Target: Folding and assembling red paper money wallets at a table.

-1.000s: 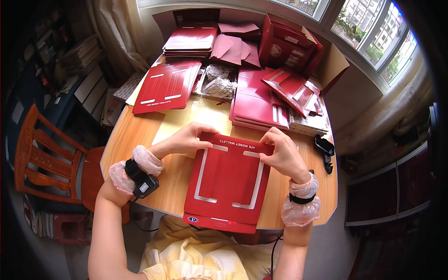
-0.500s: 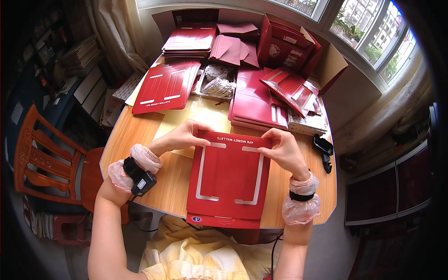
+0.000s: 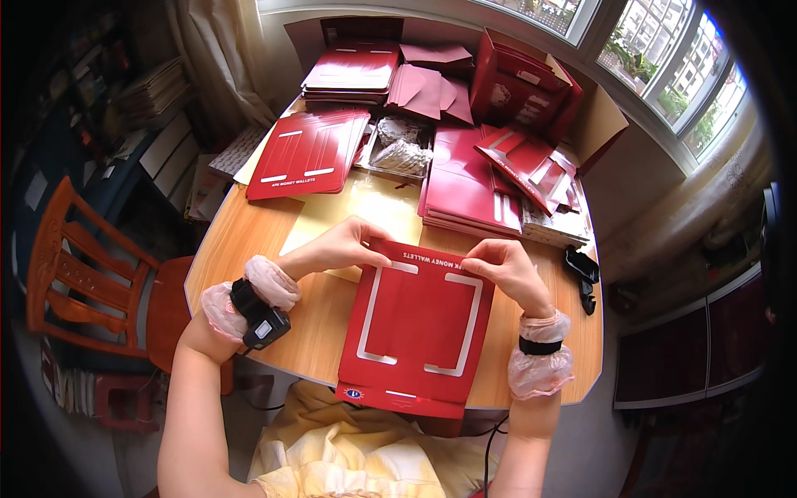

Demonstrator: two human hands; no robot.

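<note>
Hands meet at the far edge of a flat red cardboard sheet [image 3: 419, 328] printed with white bracket lines, which lies on the near part of the round wooden table [image 3: 320, 319] with its lower edge hanging past the table rim toward the person's lap; the left hand [image 3: 340, 246] is closed in a pinch on the sheet's far left corner, fingers curled over the top edge; the right hand [image 3: 508, 270] pinches the far right corner the same way, thumb and fingertips pressed on the card; each wrist wears a pale pink scrunchie-like band, and the left forearm carries a black wrist device [image 3: 259, 314]; beyond the hands a pale yellow sheet [image 3: 369, 207] lies flat on the table; farther back sit a stack of red flat cards [image 3: 309, 153] on the left, a clear tray of plastic bags [image 3: 400, 149] in the middle, and a pile of red folded pieces [image 3: 469, 187] to the right; an open red carton [image 3: 519, 87] stands at the back near the window; a small black object [image 3: 583, 270] rests at the table's right edge, near the right hand but apart from it; an orange wooden chair [image 3: 83, 274] stands to the left of the table.
</note>
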